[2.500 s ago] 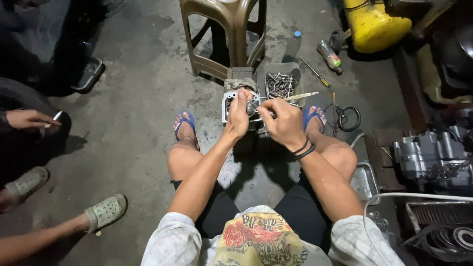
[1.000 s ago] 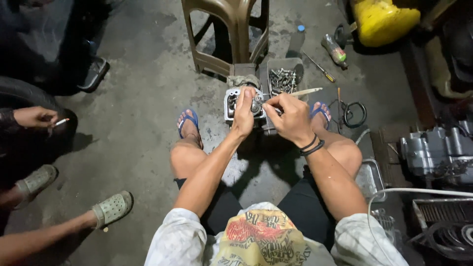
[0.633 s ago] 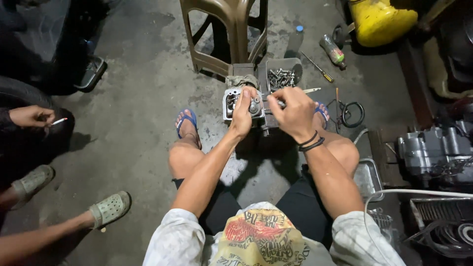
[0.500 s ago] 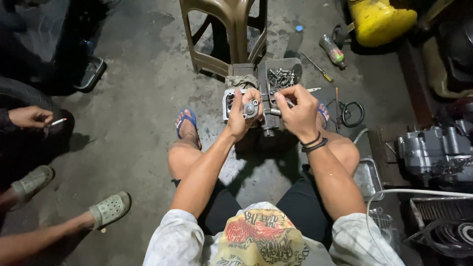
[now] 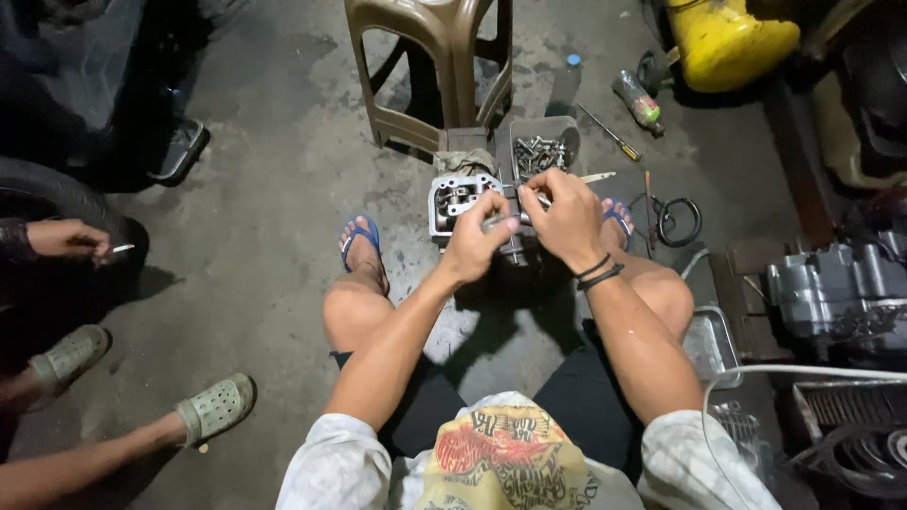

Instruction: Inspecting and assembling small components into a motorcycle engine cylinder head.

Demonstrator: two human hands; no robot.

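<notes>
Our left hand (image 5: 472, 247) has its grip closed around a short grey metal piece, thumb on top, holding it against the near edge of the grey cast-metal engine head with open ports (image 5: 463, 200). Our right hand (image 5: 565, 215) has its fingers pinched together on a small part at the head's right side; what exactly sits between the fingertips we cannot tell.

Compared with a moment ago, both hands have drawn closer together over the casting, and the right hand has dropped from a raised, plucking pose to press down beside the left. We judge this as the fitting stage of the work: a small part picked up and now being seated in the head.

The engine head rests on the concrete floor (image 5: 265, 217) between our two feet in blue flip-flops (image 5: 360, 236), its open face turned up, showing dark cavities and pale machined edges, with a dull, oily look.

Just behind it sits a grey square tray of loose bolts (image 5: 540, 151), and beyond that a brown plastic stool (image 5: 430, 66). A yellow-handled screwdriver (image 5: 609, 134) and a coiled black cable (image 5: 673, 219) lie to the right. At far left, another person's hand (image 5: 66, 238) holds a cigarette.
</notes>
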